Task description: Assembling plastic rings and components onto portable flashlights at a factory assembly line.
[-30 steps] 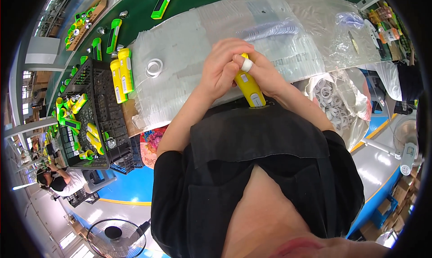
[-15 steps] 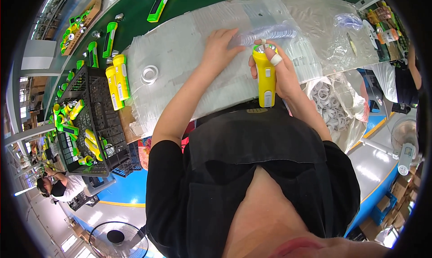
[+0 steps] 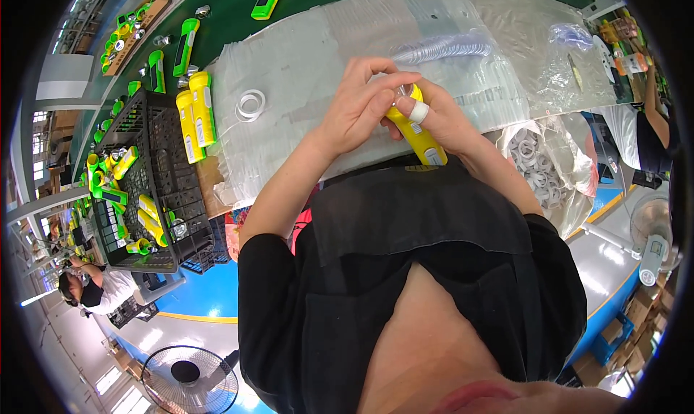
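Observation:
My right hand (image 3: 442, 119), a white wrap around its thumb, grips a yellow flashlight (image 3: 424, 144) that leans with its head up and to the left. At that head my left hand (image 3: 359, 105) is closed, thumb and fingertips pressed together. Whatever the left fingers pinch is hidden, and the fingers cover most of the flashlight's head. Just beyond both hands lies a row of overlapping clear discs (image 3: 452, 48) on the plastic-covered table (image 3: 303, 67). White rings (image 3: 251, 105) rest on the covering to the left.
Two yellow flashlights (image 3: 203, 110) lie beside a black crate (image 3: 173, 190) holding several yellow and green pieces. A bag of white rings (image 3: 533, 161) sits at the right. Green flashlights (image 3: 186, 47) lie on the green surface (image 3: 224, 24) behind. Fans (image 3: 189, 372) stand on the floor.
My left hand has moved from the clear discs to the flashlight's head, its fingers closing. The flashlight has tilted from nearly upright toward the left.

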{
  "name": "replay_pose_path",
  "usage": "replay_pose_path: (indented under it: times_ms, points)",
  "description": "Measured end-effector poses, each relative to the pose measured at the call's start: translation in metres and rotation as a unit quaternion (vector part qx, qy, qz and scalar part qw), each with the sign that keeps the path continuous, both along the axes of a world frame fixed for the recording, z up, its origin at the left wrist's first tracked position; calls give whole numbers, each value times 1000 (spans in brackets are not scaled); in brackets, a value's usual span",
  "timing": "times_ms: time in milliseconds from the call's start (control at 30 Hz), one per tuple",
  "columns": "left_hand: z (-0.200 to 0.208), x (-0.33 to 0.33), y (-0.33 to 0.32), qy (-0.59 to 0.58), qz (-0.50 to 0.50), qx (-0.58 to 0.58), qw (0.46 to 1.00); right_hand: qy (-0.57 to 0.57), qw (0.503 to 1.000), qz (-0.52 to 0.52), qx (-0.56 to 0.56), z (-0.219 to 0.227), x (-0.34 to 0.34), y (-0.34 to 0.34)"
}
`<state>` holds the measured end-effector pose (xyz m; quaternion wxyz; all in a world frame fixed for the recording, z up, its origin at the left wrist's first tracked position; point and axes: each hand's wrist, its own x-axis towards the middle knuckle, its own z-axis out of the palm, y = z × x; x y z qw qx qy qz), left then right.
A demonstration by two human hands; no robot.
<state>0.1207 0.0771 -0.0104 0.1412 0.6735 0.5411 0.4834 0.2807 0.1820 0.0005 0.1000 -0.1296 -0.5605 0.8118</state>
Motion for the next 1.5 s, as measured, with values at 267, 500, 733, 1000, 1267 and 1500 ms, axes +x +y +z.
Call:
replay_pose_path:
  times_ms: [267, 500, 733, 1000, 1267, 1500]
  points:
    - [-5, -9, -12, 88, 31, 112, 989, -17, 998, 57, 36, 7, -7, -7]
    - [-6, -11, -15, 65, 25, 124, 990, 1, 999, 45, 4, 2, -16, -11]
    - [2, -62, -43, 202, 345, 82, 913, 143, 977, -48, 149, 11, -59, 13]
    - [-2, -123, -100, 320, 333, -176, 869, 139, 974, -82, 158, -4, -68, 27]
    - [49, -37, 6, 2, 140, 142, 980, 161, 977, -72, 118, -6, -69, 24]
    - [46, -39, 13, 84, 148, 108, 979, 162, 978, -54, 116, -9, -66, 27]
